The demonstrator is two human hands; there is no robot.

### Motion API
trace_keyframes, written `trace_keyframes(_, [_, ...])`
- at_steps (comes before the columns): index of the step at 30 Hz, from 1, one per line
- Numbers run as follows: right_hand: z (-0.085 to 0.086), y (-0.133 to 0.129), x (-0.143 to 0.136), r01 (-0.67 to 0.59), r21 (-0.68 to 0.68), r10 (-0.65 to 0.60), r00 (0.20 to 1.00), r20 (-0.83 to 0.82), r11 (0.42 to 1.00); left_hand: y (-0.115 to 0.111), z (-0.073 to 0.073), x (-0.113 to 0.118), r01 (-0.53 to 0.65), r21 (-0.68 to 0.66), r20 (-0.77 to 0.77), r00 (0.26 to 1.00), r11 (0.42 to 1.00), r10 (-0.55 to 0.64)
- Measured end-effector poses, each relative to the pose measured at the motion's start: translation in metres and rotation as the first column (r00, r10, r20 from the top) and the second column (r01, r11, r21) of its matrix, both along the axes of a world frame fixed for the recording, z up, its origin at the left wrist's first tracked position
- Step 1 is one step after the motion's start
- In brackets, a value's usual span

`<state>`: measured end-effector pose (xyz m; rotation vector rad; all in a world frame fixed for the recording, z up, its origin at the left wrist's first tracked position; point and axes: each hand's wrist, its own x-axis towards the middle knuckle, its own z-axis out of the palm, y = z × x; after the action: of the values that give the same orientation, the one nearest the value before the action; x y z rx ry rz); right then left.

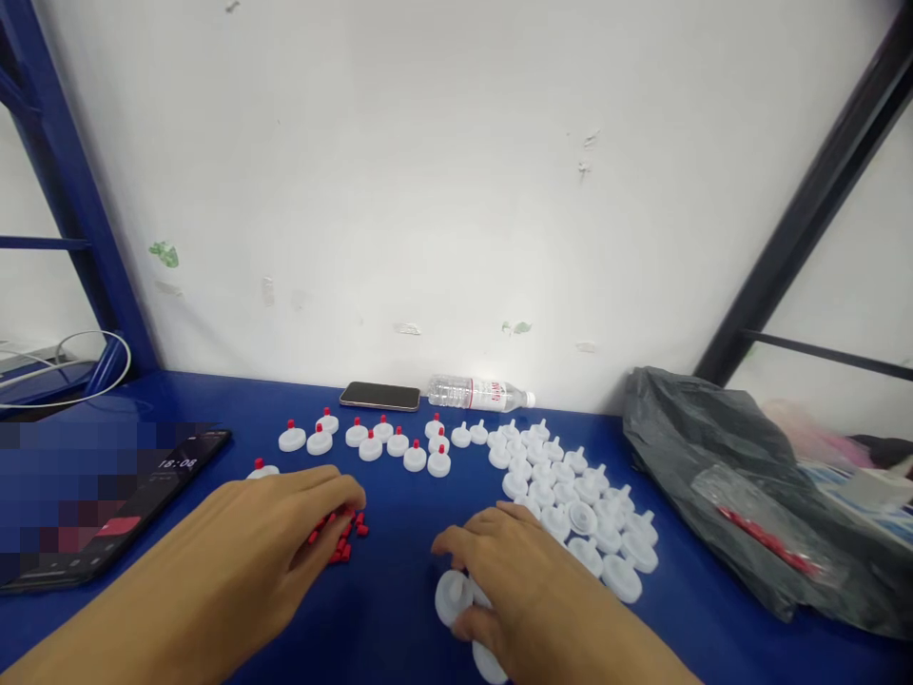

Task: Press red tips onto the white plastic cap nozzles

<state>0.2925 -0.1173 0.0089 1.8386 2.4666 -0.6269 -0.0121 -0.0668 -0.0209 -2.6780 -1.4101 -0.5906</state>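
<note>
left hand (pixel 285 533): palm down on the red caps (pixel 347 538), fingers curled, grip hidden
right hand (pixel 510 566): fingers closed on a white disc (pixel 454 596), front of blue table (pixel 399 609)
disc pile (pixel 571 495): just right

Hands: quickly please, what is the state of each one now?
Left hand: fingers curled over the red caps, grip cannot be told.
Right hand: closed on a white cap.

You have a deep blue tabletop (pixel 399 609). On it, small bright red plastic caps (pixel 343 542) lie by plain white round plastic discs (pixel 585 518). Farther back on it, white discs with red tips (pixel 371 440), a black phone (pixel 379 396), and a clear bottle with a red-and-white label (pixel 481 392).
</note>
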Motion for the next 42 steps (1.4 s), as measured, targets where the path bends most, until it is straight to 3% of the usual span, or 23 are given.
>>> trace_keyframes(3, [-0.002, -0.003, -0.002, -0.094, 0.074, 0.095, 0.995, -0.004, 0.993, -0.007, 0.007, 0.016, 0.105, 0.035, 0.003, 0.994, 0.994, -0.106])
trace_keyframes(6, [-0.002, -0.004, -0.006, -0.183, 0.172, 0.184, 0.983, 0.013, 0.968, -0.012, 0.010, 0.031, 0.216, 0.076, 0.130, 0.966, 0.973, -0.225])
trace_keyframes(9, [0.004, -0.001, -0.013, -0.210, 0.210, 0.198, 0.977, 0.078, 0.955, -0.015, 0.009, 0.037, 0.304, 0.104, 0.197, 0.927, 0.947, -0.319])
trace_keyframes(13, [0.004, -0.001, -0.014, -0.208, 0.267, 0.197, 0.978, 0.068, 0.941, -0.014, 0.005, 0.039, 0.370, 0.177, 0.171, 0.901, 0.912, -0.399])
trace_keyframes(22, [-0.012, -0.009, -0.007, -0.207, 0.506, 0.256, 0.966, -0.029, 0.837, -0.015, 0.010, 0.047, 0.370, 0.274, 0.103, 0.906, 0.888, -0.410])
trace_keyframes(31, [-0.006, -0.003, -0.008, -0.219, 0.536, 0.257, 0.967, 0.004, 0.815, -0.019, 0.010, 0.054, 0.355, 0.324, 0.146, 0.897, 0.877, -0.417])
trace_keyframes(38, [-0.023, -0.002, -0.004, -0.099, 0.744, 0.282, 0.951, -0.124, 0.661, -0.016, 0.014, 0.045, 0.348, 0.318, 0.191, 0.888, 0.882, -0.419])
trace_keyframes(42, [-0.037, 0.004, -0.006, -0.012, 0.786, 0.271, 0.942, -0.200, 0.618, -0.017, 0.016, 0.044, 0.303, 0.346, 0.232, 0.889, 0.888, -0.394])
